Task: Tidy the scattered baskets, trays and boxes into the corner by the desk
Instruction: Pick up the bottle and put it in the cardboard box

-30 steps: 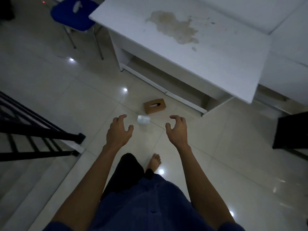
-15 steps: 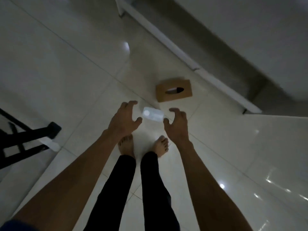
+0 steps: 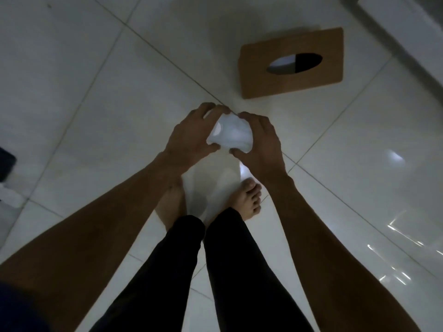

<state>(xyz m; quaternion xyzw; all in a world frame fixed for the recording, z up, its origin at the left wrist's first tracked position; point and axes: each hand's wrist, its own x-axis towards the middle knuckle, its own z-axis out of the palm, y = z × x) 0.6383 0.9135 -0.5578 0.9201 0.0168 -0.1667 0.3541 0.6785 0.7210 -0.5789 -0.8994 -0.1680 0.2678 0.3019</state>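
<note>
Since half second ago: both grips closed in onto small translucent white plastic box [image 3: 231, 134]. Left grip [image 3: 184, 140]: fingers curled round box's left end. Right grip [image 3: 261, 144]: curled round right end. Box location: over white tiled floor [image 3: 96, 116], just ahead of bare feet [image 3: 247, 200]; lifted or resting, cannot tell. Brown tissue box with oval slot [image 3: 259, 68]: on floor beyond, apart, near white desk base [image 3: 407, 27].

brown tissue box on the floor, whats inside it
Through the oval slot in the brown tissue box, white tissue shows in the left half, and the right half is dark. The lid covers the rest, so how full it is cannot be seen.
</note>
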